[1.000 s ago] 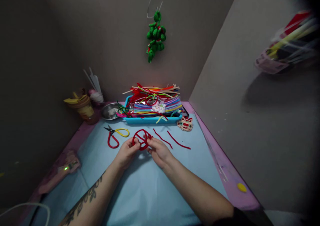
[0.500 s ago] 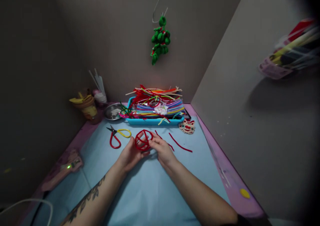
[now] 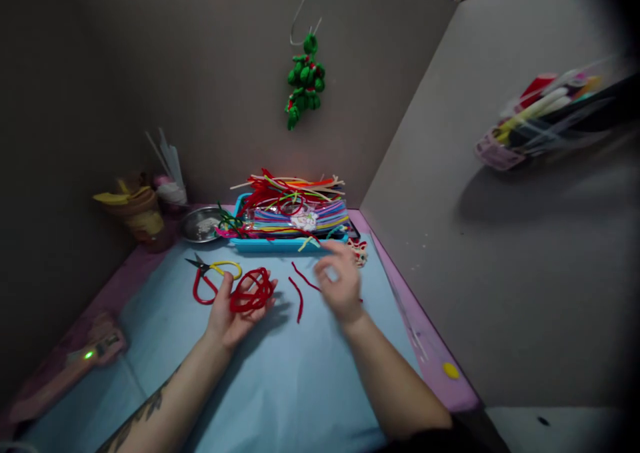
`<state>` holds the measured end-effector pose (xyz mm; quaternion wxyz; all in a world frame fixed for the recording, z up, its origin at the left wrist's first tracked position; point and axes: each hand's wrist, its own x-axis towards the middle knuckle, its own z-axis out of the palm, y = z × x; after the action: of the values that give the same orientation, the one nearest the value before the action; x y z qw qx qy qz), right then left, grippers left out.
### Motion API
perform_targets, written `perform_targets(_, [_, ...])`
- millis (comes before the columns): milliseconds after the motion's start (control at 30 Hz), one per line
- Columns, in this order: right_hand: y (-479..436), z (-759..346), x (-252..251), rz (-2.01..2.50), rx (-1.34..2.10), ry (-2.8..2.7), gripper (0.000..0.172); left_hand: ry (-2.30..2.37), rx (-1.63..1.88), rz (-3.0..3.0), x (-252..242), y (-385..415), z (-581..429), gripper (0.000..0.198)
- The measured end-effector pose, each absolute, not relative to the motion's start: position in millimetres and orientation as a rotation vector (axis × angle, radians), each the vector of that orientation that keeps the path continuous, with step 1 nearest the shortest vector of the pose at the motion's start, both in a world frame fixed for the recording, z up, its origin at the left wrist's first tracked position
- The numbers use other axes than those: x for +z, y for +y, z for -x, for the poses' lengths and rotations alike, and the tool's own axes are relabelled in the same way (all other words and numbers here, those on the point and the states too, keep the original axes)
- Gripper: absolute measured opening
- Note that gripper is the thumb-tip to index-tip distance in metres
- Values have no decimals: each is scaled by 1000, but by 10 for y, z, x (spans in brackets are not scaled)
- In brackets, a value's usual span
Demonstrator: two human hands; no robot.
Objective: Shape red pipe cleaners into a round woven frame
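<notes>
Head view: my L hand, palm up, fingers curled loosely, cradles the red pipe-cleaner loops. My R hand hovers open, blurred, holding nothing. 1 loose red strip lies btwn them, just left of R hand, long axis pointing away from me.

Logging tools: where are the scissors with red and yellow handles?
The scissors lie left of centre in the head view, on the blue mat, just beyond the left hand.

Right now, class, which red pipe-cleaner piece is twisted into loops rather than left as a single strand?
The red looped piece resting on the open left hand; the curved strand and straight strand lie loose on the blue mat.
</notes>
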<state>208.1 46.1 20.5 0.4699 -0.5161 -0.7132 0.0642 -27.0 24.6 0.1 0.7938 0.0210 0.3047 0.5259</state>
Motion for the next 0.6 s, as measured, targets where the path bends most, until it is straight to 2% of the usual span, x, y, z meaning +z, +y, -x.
perform_targets(67, [783,-2575,317,1686,37,-1605,32,682,1134,-22,25,250,265,50])
perform_targets(133, [1068,-3000,352,2014,36,-1635,31,695,1118,-29,37,253,255,48])
perform_targets(233, [1319,-3307,261,2120,81,-1710,30,738,1091,-65,47,247,229,43])
perform_targets(400, [1404,-3217,68,2187,59,-1833,21,812,1028,-131,47,215,179,38])
perform_targets(600, [1298,-3252,126,2180,15,-1925,19,813,1033,-160,27,216,169,39])
